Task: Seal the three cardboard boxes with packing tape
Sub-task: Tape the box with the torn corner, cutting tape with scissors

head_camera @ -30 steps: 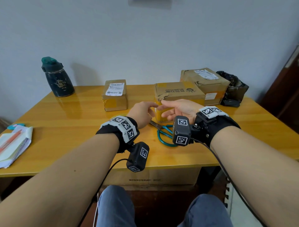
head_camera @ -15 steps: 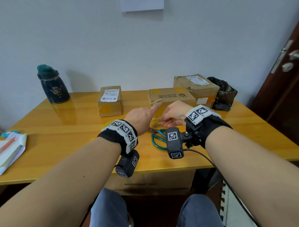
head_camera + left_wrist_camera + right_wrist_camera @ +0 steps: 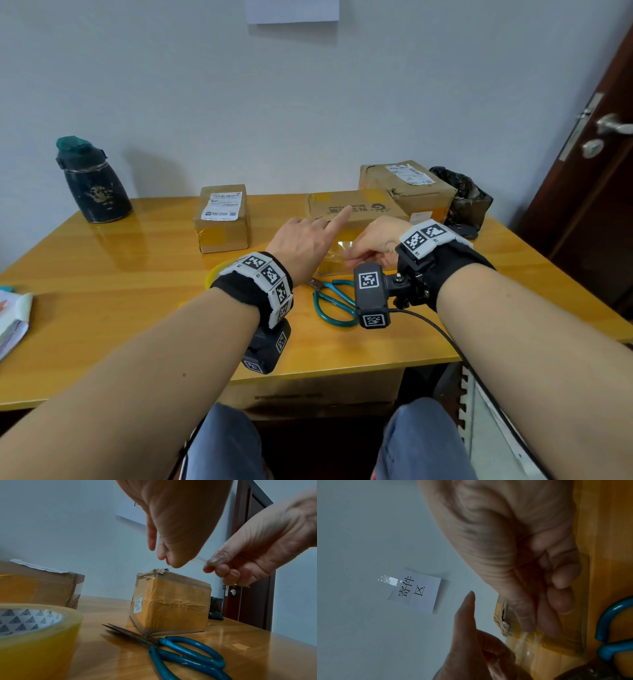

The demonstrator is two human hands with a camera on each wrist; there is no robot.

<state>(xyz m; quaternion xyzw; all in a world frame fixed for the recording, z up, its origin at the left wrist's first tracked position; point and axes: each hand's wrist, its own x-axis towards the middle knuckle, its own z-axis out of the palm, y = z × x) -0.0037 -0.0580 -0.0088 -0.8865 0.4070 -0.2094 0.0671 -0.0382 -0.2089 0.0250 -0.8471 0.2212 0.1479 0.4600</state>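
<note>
at the left of the table the small labelled box stands apart, untouched. nearer the middle, the tape roll lies beside the teal scissors. the left hand pinches one end of a cut strip of clear tape, index finger straight out; the right hand pinches the other end between thumb and curled fingers. both hover just before the middle box, with the large box behind it. i'd keep the strip taut, centre it over the seam, and set one end down first so it can't fold on itself.
</note>
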